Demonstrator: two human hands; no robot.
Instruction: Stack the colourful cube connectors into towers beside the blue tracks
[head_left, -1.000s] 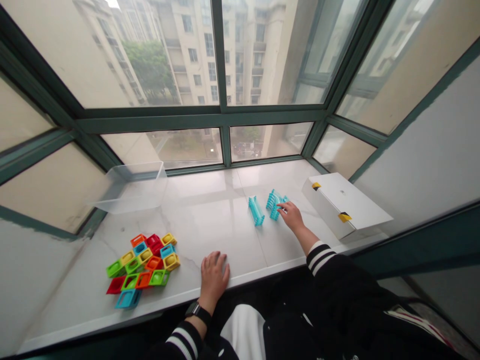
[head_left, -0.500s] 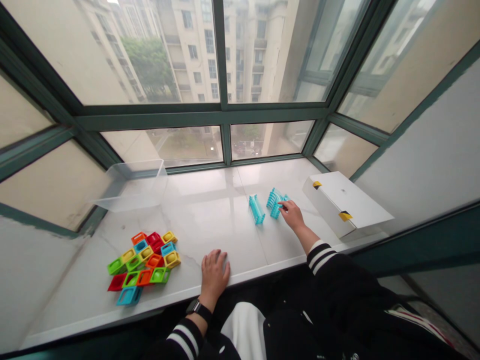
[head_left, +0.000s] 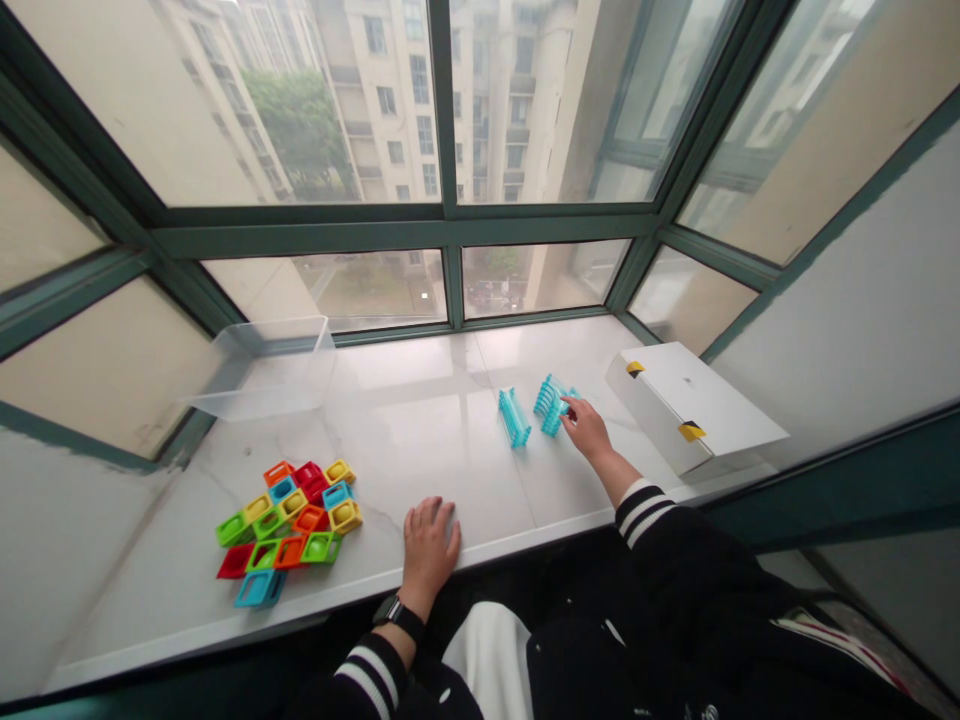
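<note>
My left hand (head_left: 430,540) lies palm down near the front edge of the white sill (head_left: 420,440), fingers stretched out and holding nothing. To the right, my right hand (head_left: 586,428) pinches the right side of a translucent light-blue plastic ribbed piece (head_left: 552,404), which is partly hidden by the fingers. Just left of that piece, a long light-blue plastic piece (head_left: 514,417) rests by itself on the sill. Several coloured plastic blocks (head_left: 291,507) in red, orange, yellow, green and blue are grouped to the left of my left hand.
A clear plastic bin (head_left: 270,378) stands at the back left, against the window frame. On the right is a white box (head_left: 697,405) with yellow-and-black tabs. Green-framed windows (head_left: 397,240) border the sill behind and at both sides.
My right hand has shifted very slightly to the right at the ribbed piece. The left hand, the blocks and the other blue piece stay where they were.
</note>
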